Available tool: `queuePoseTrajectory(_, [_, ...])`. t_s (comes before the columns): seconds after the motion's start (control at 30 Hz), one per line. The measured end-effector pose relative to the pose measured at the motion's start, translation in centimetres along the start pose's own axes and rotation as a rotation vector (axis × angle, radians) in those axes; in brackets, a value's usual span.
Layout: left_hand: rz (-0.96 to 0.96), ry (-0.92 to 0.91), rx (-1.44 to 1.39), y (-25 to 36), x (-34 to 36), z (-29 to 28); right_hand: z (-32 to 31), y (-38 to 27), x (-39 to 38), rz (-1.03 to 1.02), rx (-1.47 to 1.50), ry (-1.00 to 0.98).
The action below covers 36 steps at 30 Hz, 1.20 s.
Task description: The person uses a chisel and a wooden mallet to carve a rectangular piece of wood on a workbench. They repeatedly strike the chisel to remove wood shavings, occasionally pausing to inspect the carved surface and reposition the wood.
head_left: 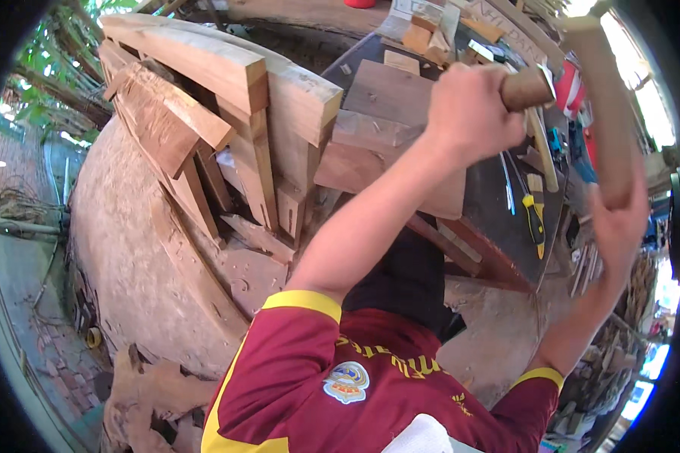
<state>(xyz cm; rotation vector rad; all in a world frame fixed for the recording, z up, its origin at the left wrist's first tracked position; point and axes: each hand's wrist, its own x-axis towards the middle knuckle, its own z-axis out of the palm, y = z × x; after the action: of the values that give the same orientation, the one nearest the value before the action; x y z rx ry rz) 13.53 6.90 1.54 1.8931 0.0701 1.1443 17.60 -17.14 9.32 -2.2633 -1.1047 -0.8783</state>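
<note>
Head view: clenched a short brown wooden cylinder (525, 90) in the left hand (472, 113), over the black-topped workbench (482, 192), far right; gripped a long brown wooden bar (606, 106) by its near end in the right hand (620, 219). Probably needed a steady left hand, clear of the bar.

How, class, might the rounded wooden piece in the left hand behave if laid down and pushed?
The rounded wooden piece may roll, since its exposed end looks cylindrical. It seems stiff, looking like solid wood, though the left hand hides part.

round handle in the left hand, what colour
Brown; the round handle shows best in the head view.
</note>
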Motion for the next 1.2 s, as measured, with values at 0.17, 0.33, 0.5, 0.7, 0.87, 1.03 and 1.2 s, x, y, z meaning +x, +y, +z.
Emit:
queuePoseTrajectory(0.17, [-0.006, -0.047, 0.02, 0.6, -0.2, 0.5, -0.8, 2.6, -0.5, 0.433, 0.06, 0.249])
queuePoseTrajectory(0.33, [-0.041, -0.132, 0.077, 0.7, -0.6, 0.2, 3.0, 2.3, -3.8, 0.193, 0.104, -0.021])
queuePoseTrajectory(0.5, [-0.023, -0.187, 0.014, 1.1, -0.3, 0.5, 2.1, 4.5, -5.3, 0.48, 0.294, 0.435])
queuePoseTrajectory(0.7, [0.003, -0.211, 0.088, 0.3, -0.9, 0.9, 4.0, 2.9, -7.6, 0.269, -0.055, 0.021])
queuePoseTrajectory(0.87, [0.018, -0.325, 0.1, 1.0, -1.3, 1.9, 2.5, 2.8, -9.3, 0.701, 0.345, 0.544])
queuePoseTrajectory(1.03, [0.029, -0.374, 0.151, 0.6, -1.4, 1.8, 5.8, 0.3, -11.9, 0.479, -0.068, 0.065])
queuePoseTrajectory(1.2, [0.045, -0.406, 0.176, 0.9, -2.2, 2.4, 5.7, -0.2, -14.6, 0.65, 0.104, 0.234])
